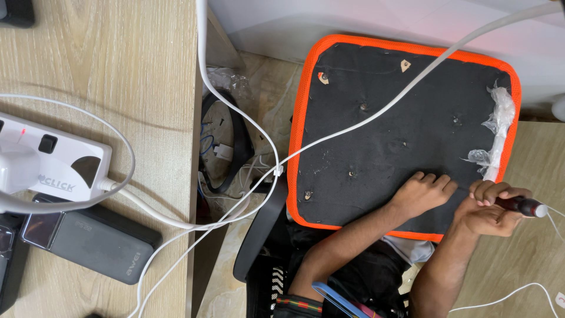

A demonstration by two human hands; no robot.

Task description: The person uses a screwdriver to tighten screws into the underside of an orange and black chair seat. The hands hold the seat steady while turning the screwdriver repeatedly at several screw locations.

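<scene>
An upturned chair seat (406, 129), black underneath with an orange mesh rim, lies before me with several screw holes showing. My left hand (422, 193) rests flat on its black underside near the lower right part, fingers bent. My right hand (491, 207) is closed around a screwdriver (527, 206) with a dark red and black handle and a white end, held sideways at the seat's lower right edge. A strip of clear plastic wrap (497, 132) clings to the seat's right rim.
A wooden desk (118, 70) at left carries a white power strip (50, 159), a dark power bank (94, 238) and white cables (247, 121) that cross the seat. A black chair armrest (259, 229) stands below. Another wooden surface (529, 259) lies at right.
</scene>
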